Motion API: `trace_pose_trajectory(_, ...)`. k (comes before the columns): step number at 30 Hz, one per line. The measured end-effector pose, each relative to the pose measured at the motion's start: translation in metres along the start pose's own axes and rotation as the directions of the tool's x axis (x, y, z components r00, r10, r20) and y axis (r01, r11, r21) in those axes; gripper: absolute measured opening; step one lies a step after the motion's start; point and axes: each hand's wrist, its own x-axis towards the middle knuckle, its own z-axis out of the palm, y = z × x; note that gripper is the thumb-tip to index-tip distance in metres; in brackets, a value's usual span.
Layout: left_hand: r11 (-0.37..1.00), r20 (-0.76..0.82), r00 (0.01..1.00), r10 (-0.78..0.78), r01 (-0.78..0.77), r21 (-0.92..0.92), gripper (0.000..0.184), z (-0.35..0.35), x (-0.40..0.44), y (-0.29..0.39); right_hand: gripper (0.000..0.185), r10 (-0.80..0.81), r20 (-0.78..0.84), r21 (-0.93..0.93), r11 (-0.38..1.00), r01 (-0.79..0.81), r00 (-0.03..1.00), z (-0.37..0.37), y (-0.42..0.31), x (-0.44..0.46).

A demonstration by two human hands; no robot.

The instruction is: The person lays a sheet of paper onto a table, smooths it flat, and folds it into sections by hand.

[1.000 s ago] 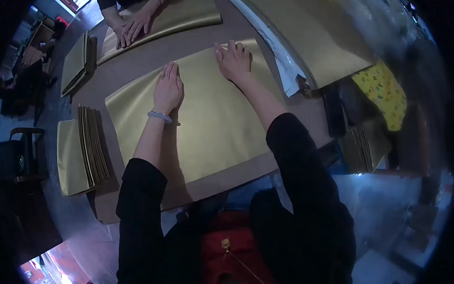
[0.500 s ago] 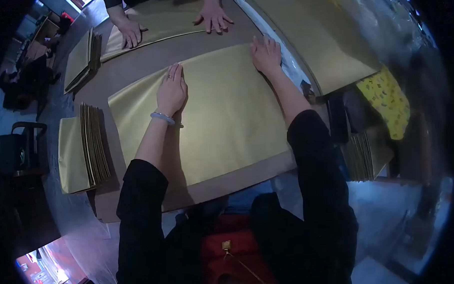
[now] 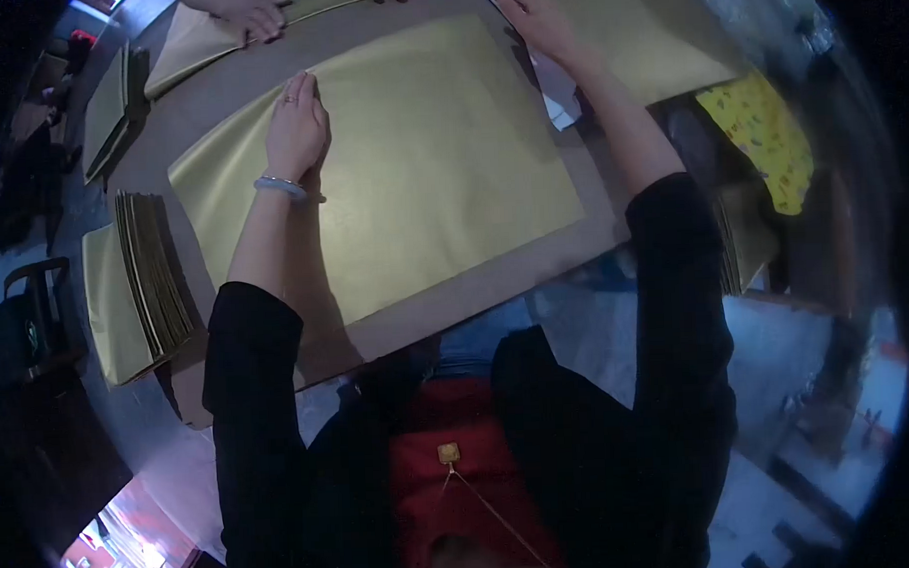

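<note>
A large gold sheet [image 3: 411, 175] lies across the brown table board in front of me. My left hand [image 3: 297, 129], with a ring and a pale bangle at the wrist, rests on its far left part with fingers stretched out. Beyond the sheet's far right corner is my right hand [image 3: 534, 23], its fingers curled at a white strip [image 3: 556, 95] beside another gold sheet [image 3: 646, 37]. Whatever those fingers hold is too small to make out.
Across the table, another person's hands [image 3: 250, 13] rest by a folded gold sheet [image 3: 191, 48]. Stacks of folded gold pieces [image 3: 154, 279] stand at the left edge. A yellow patterned cloth [image 3: 760, 138] hangs at the right, above more folded pieces [image 3: 743, 239].
My right hand has left the sheet's far right corner and moved outward to the white strip, its fingers now curled. My left hand stays on the sheet. The view has shifted.
</note>
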Motion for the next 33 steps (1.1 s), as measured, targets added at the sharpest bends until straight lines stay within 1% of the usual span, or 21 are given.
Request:
trace_pose_trajectory(4,0.998,0.034,0.998,-0.046,0.047,-0.030,0.041,0.010,0.000,-0.006,0.044,-0.120,0.004,-0.044,0.992,0.120,0.993,0.014,0.002,-0.016)
trace_pose_trajectory(6,1.000,-0.051,0.999,0.010,-0.010,0.005,0.042,0.015,0.000,-0.012,0.044,-0.211,0.000,-0.044,0.976,0.211,0.977,0.029,-0.007,-0.011)
trace_pose_trajectory(7,0.995,-0.085,0.993,0.088,-0.084,0.054,0.041,0.016,0.000,-0.015,0.044,-0.269,-0.006,-0.035,0.963,0.268,0.963,0.037,-0.015,-0.005)
trace_pose_trajectory(8,0.998,-0.050,0.998,0.044,-0.042,0.037,0.040,0.011,0.000,-0.014,0.044,-0.334,-0.012,-0.021,0.943,0.333,0.943,0.049,-0.025,0.003)
trace_pose_trajectory(9,1.000,-0.022,1.000,-0.009,0.009,0.028,0.040,0.006,0.001,-0.005,0.043,-0.334,-0.048,-0.075,0.941,0.330,0.941,0.057,-0.035,0.005)
trace_pose_trajectory(10,0.973,0.294,0.928,-0.230,0.228,0.043,0.038,-0.020,0.011,0.016,0.043,-0.346,-0.084,-0.122,0.934,0.335,0.935,0.065,-0.044,0.002)
trace_pose_trajectory(11,0.989,0.114,0.982,-0.147,0.149,-0.007,0.038,-0.013,0.006,0.013,0.044,-0.282,-0.068,-0.158,0.950,0.269,0.957,0.078,-0.049,0.001)
trace_pose_trajectory(12,0.998,-0.071,0.996,-0.056,0.054,-0.033,0.037,-0.004,0.002,0.008,0.045,-0.266,-0.034,-0.122,0.958,0.260,0.963,0.082,-0.053,0.001)
trace_pose_trajectory(14,0.990,-0.039,0.991,-0.130,0.128,-0.052,0.037,-0.008,0.000,0.018,0.046,-0.233,0.022,-0.073,0.969,0.234,0.972,0.092,-0.061,0.002)
trace_pose_trajectory(16,0.982,0.106,0.981,-0.165,0.173,-0.069,0.040,-0.022,0.006,0.023,0.046,-0.180,0.086,-0.037,0.982,0.184,0.980,0.091,-0.071,0.000)
trace_pose_trajectory(17,0.988,0.004,0.990,-0.141,0.141,-0.060,0.041,-0.009,0.002,0.015,0.046,-0.150,0.133,-0.012,0.988,0.153,0.980,0.087,-0.077,-0.003)
trace_pose_trajectory(18,0.994,-0.097,0.990,-0.106,0.102,-0.050,0.041,0.005,-0.001,0.008,0.046,-0.165,0.147,-0.073,0.981,0.177,0.975,0.086,-0.079,-0.005)
trace_pose_trajectory(20,0.994,-0.102,0.989,-0.111,0.109,-0.031,0.040,-0.009,0.000,0.021,0.047,-0.186,0.152,-0.200,0.956,0.214,0.971,0.093,-0.075,-0.004)
trace_pose_trajectory(21,0.979,0.009,0.980,-0.199,0.200,-0.052,0.039,-0.002,0.005,0.018,0.048,-0.190,0.140,-0.267,0.938,0.222,0.972,0.097,-0.072,-0.003)
trace_pose_trajectory(22,0.954,0.125,0.951,-0.281,0.291,-0.068,0.038,0.006,0.010,0.014,0.048,-0.175,0.149,-0.260,0.943,0.209,0.973,0.096,-0.073,-0.003)
trace_pose_trajectory(24,0.960,0.042,0.959,-0.279,0.280,-0.025,0.044,-0.006,0.015,0.030,0.048,-0.188,0.156,-0.241,0.945,0.222,0.970,0.093,-0.079,-0.005)
trace_pose_trajectory(26,0.940,0.041,0.940,-0.340,0.340,0.000,0.050,-0.009,0.017,0.042,0.049,-0.175,0.159,-0.188,0.961,0.204,0.972,0.090,-0.078,-0.004)
trace_pose_trajectory(27,0.942,-0.007,0.943,-0.332,0.332,0.040,0.058,-0.003,0.017,0.042,0.049,-0.193,0.163,-0.183,0.958,0.222,0.968,0.090,-0.076,-0.002)
trace_pose_trajectory(30,0.931,-0.007,0.941,-0.339,0.336,0.144,0.062,-0.001,0.011,0.042,0.047,-0.162,0.153,-0.213,0.958,0.193,0.975,0.089,-0.079,-0.004)
trace_pose_trajectory(31,0.910,0.025,0.912,-0.410,0.407,0.072,0.064,-0.003,0.011,0.039,0.047,-0.163,0.155,-0.213,0.958,0.195,0.974,0.089,-0.082,-0.003)
trace_pose_trajectory(33,0.911,0.009,0.918,-0.397,0.392,0.130,0.063,-0.006,0.005,0.026,0.047,-0.177,0.137,-0.195,0.960,0.201,0.975,0.087,-0.082,-0.005)
